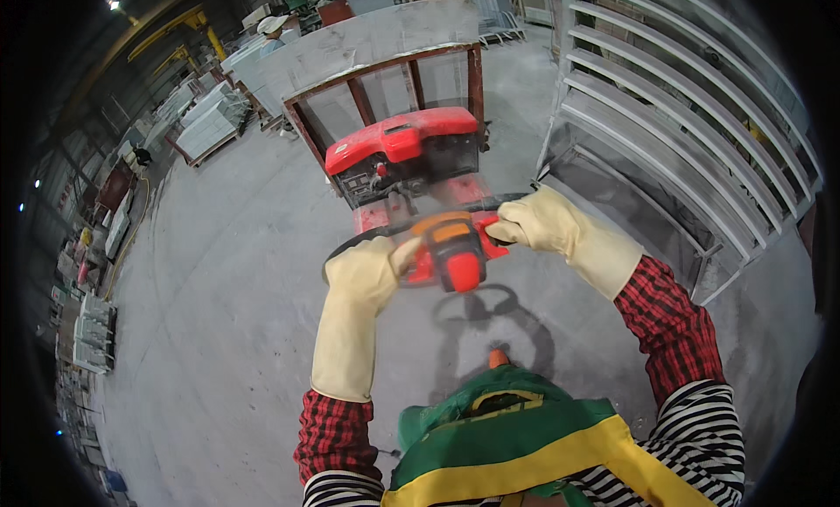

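Both hands wear long cream rubber gloves and grip the control handle (453,244) of a red electric pallet truck (402,144). My left hand (363,271) is closed round the left side of the handle, its thumb lying toward the orange and black middle. On the right side, my right hand (544,223) is closed with its fingers curled by the red grip part. The truck's red cover stands beyond the handle, against a brown metal frame (359,100) that carries a large pale slab or board (376,39).
A grey metal rack with curved-looking slats (674,113) stands close on the right. Pallets of stacked pale slabs (210,122) line the far left. A person in a pale hat (273,26) is behind the load. Grey concrete floor (219,288) stretches to the left.
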`<action>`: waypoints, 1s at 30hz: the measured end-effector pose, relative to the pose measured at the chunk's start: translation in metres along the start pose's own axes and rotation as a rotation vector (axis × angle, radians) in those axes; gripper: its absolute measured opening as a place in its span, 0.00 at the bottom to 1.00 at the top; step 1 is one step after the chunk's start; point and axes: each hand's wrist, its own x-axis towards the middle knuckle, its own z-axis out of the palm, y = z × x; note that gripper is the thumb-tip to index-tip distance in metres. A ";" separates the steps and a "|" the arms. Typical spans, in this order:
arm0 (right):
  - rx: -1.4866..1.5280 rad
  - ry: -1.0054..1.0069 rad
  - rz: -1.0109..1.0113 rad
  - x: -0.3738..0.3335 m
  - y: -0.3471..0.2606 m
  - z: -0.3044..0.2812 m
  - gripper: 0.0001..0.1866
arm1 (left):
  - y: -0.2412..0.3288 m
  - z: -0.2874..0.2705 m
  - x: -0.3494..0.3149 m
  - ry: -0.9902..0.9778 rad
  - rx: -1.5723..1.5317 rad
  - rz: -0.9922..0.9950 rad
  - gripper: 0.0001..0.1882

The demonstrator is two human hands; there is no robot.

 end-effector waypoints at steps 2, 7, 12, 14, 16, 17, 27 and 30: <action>-0.065 0.013 -0.089 -0.003 -0.003 0.006 0.15 | 0.004 0.003 -0.013 0.107 -0.059 -0.015 0.31; -0.062 0.010 -0.152 -0.025 0.007 0.030 0.12 | 0.016 0.023 -0.035 0.120 -0.078 -0.053 0.31; -0.147 0.006 -0.232 -0.037 0.000 0.043 0.22 | 0.016 0.029 -0.054 0.103 -0.133 -0.031 0.31; -0.089 -0.060 -0.137 -0.038 -0.006 0.035 0.23 | 0.016 0.020 -0.058 0.044 -0.120 -0.019 0.30; -0.067 -0.103 -0.078 -0.038 -0.012 0.030 0.24 | 0.014 0.015 -0.060 0.014 -0.127 0.005 0.30; -0.070 -0.107 -0.074 -0.039 -0.012 0.030 0.24 | 0.012 0.012 -0.060 0.017 -0.131 0.020 0.29; 0.053 0.007 -0.056 -0.036 -0.031 0.029 0.25 | -0.001 0.028 -0.056 0.270 -0.042 0.080 0.31; 0.103 0.064 -0.096 -0.031 -0.029 0.033 0.26 | -0.008 0.024 -0.057 0.205 -0.028 0.031 0.31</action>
